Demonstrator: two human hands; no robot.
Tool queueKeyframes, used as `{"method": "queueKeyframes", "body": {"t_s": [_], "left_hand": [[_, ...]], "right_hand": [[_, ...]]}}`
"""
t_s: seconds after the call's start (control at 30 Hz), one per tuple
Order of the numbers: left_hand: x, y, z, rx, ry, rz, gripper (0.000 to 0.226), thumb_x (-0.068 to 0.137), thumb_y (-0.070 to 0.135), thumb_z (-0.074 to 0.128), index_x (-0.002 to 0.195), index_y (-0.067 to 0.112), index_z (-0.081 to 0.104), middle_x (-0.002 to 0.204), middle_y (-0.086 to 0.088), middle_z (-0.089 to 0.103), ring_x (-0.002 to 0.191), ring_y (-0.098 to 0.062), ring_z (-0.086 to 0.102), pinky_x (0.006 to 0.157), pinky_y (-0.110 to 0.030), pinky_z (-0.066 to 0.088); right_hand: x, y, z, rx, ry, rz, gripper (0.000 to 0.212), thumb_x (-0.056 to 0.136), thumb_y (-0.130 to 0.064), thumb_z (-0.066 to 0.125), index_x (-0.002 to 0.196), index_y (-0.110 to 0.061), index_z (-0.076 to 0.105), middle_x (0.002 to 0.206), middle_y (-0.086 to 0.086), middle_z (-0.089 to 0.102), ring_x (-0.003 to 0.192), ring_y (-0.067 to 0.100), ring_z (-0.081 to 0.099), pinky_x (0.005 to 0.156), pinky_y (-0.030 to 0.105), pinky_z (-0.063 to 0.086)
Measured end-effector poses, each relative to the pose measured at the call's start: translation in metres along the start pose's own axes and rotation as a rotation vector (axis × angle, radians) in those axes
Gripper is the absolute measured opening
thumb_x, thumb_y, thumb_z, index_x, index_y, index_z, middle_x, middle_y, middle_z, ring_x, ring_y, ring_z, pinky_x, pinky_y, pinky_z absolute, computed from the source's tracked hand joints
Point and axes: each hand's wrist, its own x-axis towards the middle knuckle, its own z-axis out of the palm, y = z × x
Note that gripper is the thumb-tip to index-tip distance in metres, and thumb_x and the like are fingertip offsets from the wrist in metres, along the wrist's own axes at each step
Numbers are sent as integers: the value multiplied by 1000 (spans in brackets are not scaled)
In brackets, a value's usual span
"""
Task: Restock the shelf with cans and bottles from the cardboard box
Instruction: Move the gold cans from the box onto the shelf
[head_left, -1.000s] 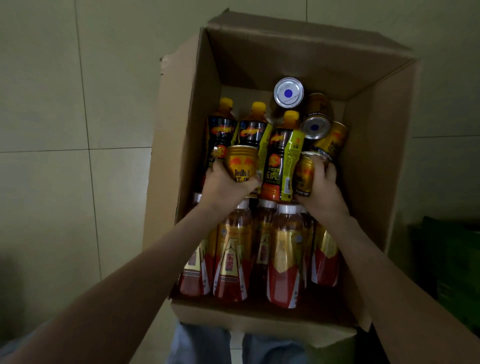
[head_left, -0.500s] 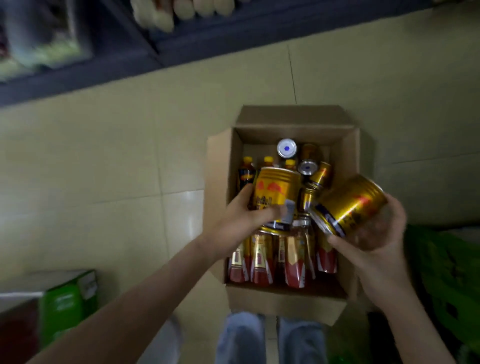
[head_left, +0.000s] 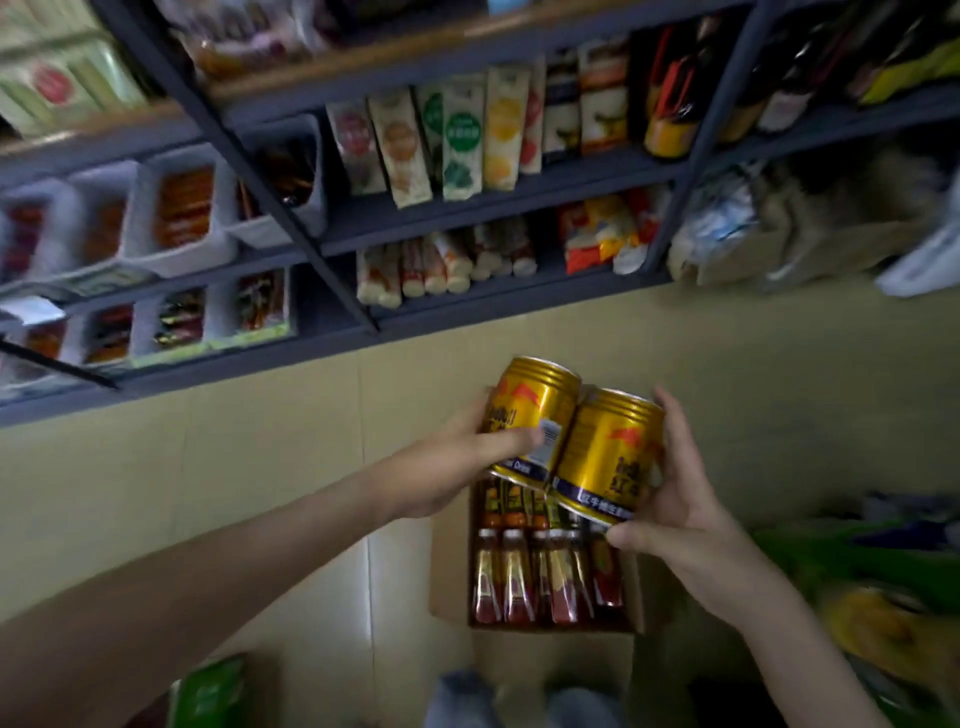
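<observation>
A pair of knees in blue cloth (head_left: 519, 699) shows at the lower edge. A green pack (head_left: 213, 688) lies to their left and blurred green and yellow goods (head_left: 857, 582) crowd the right side. Just beyond the knees the cardboard box (head_left: 449, 571) stands open on the floor (head_left: 260, 467), its left wall upright, with rows of red-and-gold bottles (head_left: 514, 577) lying inside.

Above the box's far half both forearms reach forward. The left hand (head_left: 457, 467) grips the left can (head_left: 535, 415) from its left side, the thumb laid across the label and the fingers wrapped behind. The right hand (head_left: 675, 499) cups the right can (head_left: 608, 452), thumb under the bottom rim and fingers curled up its right side. The two gold cans touch side by side and tilt with their tops leaning away.

Past the cans, a band of bare tiled floor runs between the box and the front edge of the shelf (head_left: 519, 306). The shelf's dark metal tiers carry white bins (head_left: 182, 208), upright pouches (head_left: 462, 140) and pale rolls (head_left: 415, 270), and a slanted post (head_left: 291, 228) crosses in front of them.
</observation>
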Motion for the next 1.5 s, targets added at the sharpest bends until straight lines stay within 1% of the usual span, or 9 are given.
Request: {"method": "queueKeyframes", "body": {"t_s": [0.27,0.37,0.5,0.67,0.8,0.9,1.03,1.23,1.5], "left_hand": [[-69,69,75,123,-315,137,82,65,34,74,136,12,39,127,-17,59,110,-31,63,86,-41,53],[-99,78,120,118,-509,154,79,69,29,72,137,11,37,131,-20,57,115,-38,58,94,-49,50],[-146,85,193,218,-702,212,62,71,24,72,128,16,47,117,-11,66,105,-27,65,91,-40,53],[-214,78,293,345,-882,334,58,70,20,70,125,15,51,106,-6,69,91,-18,69,74,-28,55],[-285,53,374,445,-959,483,63,58,36,79,115,20,56,101,1,71,94,-17,68,83,-33,55],[-349,19,428,483,-1036,572,62,55,40,79,110,25,57,100,3,69,97,-18,66,85,-32,54],[-434,-30,485,522,-1146,682,70,48,45,78,112,31,53,107,7,68,100,-13,65,91,-35,53],[-558,-53,579,525,-1247,863,72,62,34,84,124,24,50,112,8,65,99,-2,64,85,-22,53],[-665,-27,686,422,-1231,1105,75,45,55,81,114,35,56,105,14,69,98,-5,66,90,-35,53]], "right_hand": [[-126,-58,57,-49,234,-227,113,73,16,66,140,-57,10,126,-20,59,117,17,60,89,31,52],[-181,-71,76,-9,450,-308,92,80,-2,70,134,-58,21,131,-1,54,111,25,63,84,35,55],[-270,-89,97,-17,763,-405,73,82,-23,62,131,-61,24,130,-3,51,104,21,66,80,38,57],[-396,-97,125,-175,1113,-565,93,72,-27,70,139,-57,14,131,-8,48,106,11,64,80,32,57],[-504,-87,152,-167,1345,-613,95,65,-24,74,139,-46,19,118,-13,55,94,0,66,71,19,56],[-590,-62,181,-185,1423,-594,74,60,-32,77,123,-44,39,102,-17,66,88,-1,67,64,14,54],[-702,-30,223,-221,1492,-577,77,46,-41,78,114,-47,45,97,-22,69,90,2,68,69,23,57],[-848,-37,250,-403,1639,-665,67,59,-32,75,119,-42,46,99,-26,68,91,-6,65,63,10,51],[-978,-87,248,-603,1784,-954,89,63,-37,83,138,-33,35,118,-14,65,105,3,64,84,26,55]]}}
